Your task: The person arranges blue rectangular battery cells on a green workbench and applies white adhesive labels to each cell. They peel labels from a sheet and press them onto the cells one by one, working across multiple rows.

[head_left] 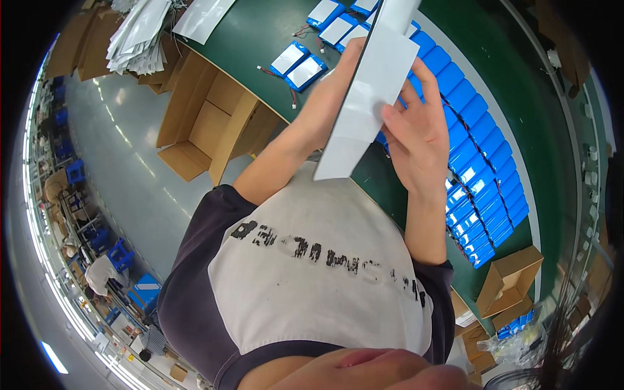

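A long white glossy sheet (367, 97), creased and bent along its length, is held up in front of me over the table. My left hand (351, 58) grips it from the left; most of its fingers are hidden behind the sheet. At the right edge my right hand (419, 133) has its thumb pressed on the sheet's face, with the fingers curled near the edge. Below and beyond the hands lie blue battery packs with white labels, two of them (305, 71) apart at the left with thin wires and white plugs.
Many blue battery packs (478, 140) stand in rows on the green table (546, 130) at the right. An open cardboard box (201, 117) is at the table's left edge, near a stack of white sheets (140, 36). A smaller carton (510, 283) sits at lower right.
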A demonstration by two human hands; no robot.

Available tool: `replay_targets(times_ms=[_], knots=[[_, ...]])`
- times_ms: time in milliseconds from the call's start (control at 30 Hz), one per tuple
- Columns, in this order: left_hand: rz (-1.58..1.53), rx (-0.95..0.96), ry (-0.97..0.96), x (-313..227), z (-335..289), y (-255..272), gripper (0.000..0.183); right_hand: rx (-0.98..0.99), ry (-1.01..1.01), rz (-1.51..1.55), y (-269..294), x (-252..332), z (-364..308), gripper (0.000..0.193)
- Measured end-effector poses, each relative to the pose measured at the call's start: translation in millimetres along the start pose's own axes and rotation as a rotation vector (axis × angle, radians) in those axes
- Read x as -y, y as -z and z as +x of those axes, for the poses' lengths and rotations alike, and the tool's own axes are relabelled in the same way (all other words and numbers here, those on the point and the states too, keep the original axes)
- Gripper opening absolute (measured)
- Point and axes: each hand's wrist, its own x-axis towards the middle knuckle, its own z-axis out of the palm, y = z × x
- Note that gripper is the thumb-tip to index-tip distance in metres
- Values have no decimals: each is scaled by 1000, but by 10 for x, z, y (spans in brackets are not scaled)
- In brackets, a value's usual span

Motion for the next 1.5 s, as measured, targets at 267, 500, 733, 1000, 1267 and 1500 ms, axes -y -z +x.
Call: replay_targets(times_ms=[267,500,733,1000,1267,1500], knots=[[9,43,-475,231,395,244,24,158,3,10,90,-179,-159,104],[216,-112,-686,351,619,378,22,171,19,61,120,-223,-182,106],[349,-415,-958,101,601,597,9,46,-50,-154,72,-50,-271,69],[324,-701,-972,-414,382,1005,18,-109,24,-664,168,389,-162,43],[1035,66,-495,-367,-118,1555,10,-25,58,-1543,354,382,343,23],[1426,165,-597,276,-235,1089,28,161,-129,-1703,235,21,438,20]])
